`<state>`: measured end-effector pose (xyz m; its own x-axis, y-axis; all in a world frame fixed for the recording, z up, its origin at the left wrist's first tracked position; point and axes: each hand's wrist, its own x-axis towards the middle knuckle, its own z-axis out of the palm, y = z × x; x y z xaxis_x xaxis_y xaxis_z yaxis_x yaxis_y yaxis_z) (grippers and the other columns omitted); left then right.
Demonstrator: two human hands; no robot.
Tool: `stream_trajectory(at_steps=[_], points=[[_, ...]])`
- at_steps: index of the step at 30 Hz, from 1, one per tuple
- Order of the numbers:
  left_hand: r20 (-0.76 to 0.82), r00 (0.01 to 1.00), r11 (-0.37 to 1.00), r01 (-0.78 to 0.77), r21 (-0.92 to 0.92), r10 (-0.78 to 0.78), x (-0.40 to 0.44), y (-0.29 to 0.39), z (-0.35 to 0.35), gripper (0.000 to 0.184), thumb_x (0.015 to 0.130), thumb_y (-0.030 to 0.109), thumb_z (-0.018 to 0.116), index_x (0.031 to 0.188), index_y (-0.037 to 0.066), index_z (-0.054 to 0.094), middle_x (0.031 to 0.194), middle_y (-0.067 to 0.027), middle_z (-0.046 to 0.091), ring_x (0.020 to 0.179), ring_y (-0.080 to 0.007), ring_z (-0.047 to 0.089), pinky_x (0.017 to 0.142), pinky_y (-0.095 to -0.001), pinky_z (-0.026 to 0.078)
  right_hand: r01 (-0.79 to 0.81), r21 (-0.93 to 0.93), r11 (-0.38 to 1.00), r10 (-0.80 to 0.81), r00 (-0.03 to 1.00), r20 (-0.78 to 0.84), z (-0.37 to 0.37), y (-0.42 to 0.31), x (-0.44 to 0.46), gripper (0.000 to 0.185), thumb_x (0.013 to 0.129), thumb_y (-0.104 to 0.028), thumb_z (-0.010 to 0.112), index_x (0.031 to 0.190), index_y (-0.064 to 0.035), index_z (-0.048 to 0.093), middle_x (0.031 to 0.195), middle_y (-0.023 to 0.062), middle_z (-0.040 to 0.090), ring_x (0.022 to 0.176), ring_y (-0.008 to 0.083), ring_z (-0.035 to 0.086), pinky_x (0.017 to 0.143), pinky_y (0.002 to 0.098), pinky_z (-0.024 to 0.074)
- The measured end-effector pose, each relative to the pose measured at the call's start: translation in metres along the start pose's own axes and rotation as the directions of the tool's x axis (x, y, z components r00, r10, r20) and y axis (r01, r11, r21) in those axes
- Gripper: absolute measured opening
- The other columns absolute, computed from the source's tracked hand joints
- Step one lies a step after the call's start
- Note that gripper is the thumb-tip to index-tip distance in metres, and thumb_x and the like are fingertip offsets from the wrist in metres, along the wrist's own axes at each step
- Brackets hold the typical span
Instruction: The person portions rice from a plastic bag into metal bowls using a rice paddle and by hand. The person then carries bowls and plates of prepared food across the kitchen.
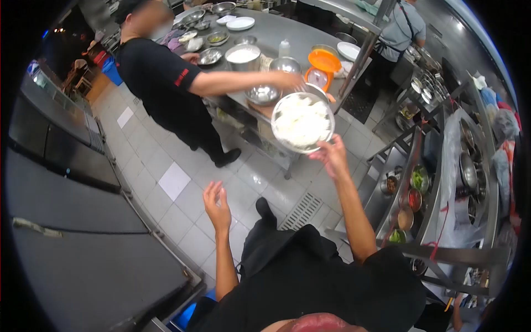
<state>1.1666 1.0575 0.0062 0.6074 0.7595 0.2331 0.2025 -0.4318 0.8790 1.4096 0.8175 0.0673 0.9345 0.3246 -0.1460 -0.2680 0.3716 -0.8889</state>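
Note:
My right hand (pixel 332 155) grips the near right rim of a round metal bowl (pixel 276 137) at the corner of the steel table. White food (pixel 303 120) fills the bowl; overexposure hides what kind it is. A co-worker's hand (pixel 289 81) reaches over the bowl's far side, and I cannot tell whether it touches the rim. My left hand (pixel 217 203) is raised over the floor, fingers apart, holding nothing. A metal bowl (pixel 262 95) and an orange container (pixel 324 61) are beyond the filled bowl.
A co-worker in black (pixel 160 83) stands at the left of the steel table (pixel 265 27), which bears several bowls and plates. Another person (pixel 404 27) is farther back. On my right is a rack of ingredient bowls (pixel 418 178); on my left, steel cabinets (pixel 72 205). A drain grate (pixel 301 210) lies in the tiled floor.

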Motion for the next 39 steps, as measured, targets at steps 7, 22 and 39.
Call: stream_trajectory(at_steps=[7,22,39], points=[[0.103,0.992,0.996,0.061,0.066,-0.068,0.083,-0.059,0.048,0.024,0.091,0.017,0.059,0.114,0.010,0.064,0.128,-0.0153,0.048,0.098,-0.0232,0.060,0.080,-0.0337,0.051,0.266,-0.138,0.954,-0.284,0.949,-0.136,-0.015,-0.101,0.163,0.033,0.084,0.002,0.050,0.113,0.0058,0.034,0.101,0.0253,0.058,0.067,0.0309,0.068,0.060,0.0355,0.0605],[-0.054,0.856,0.740,0.475,0.476,-0.514,-0.012,-0.151,0.035,0.025,0.086,0.023,0.063,0.108,0.011,0.067,0.106,-0.0180,0.058,0.094,-0.0306,0.058,0.081,-0.0379,0.049,0.068,0.012,0.998,-0.062,0.961,-0.271,-0.070,-0.065,0.414,0.025,0.081,0.005,0.050,0.101,0.0179,0.043,0.096,0.0308,0.058,0.077,0.0432,0.066,0.064,0.0397,0.0622],[0.165,0.505,0.524,0.845,0.104,-0.847,-0.130,-0.198,0.094,0.034,0.089,0.027,0.061,0.113,0.002,0.063,0.094,-0.0053,0.066,0.075,-0.0132,0.058,0.061,-0.0264,0.045,-0.032,-0.037,0.999,0.028,0.995,-0.099,-0.104,-0.065,0.378,0.061,0.089,-0.027,0.064,0.125,0.0135,0.035,0.121,0.0285,0.048,0.101,0.0380,0.062,0.083,0.0391,0.0552]])
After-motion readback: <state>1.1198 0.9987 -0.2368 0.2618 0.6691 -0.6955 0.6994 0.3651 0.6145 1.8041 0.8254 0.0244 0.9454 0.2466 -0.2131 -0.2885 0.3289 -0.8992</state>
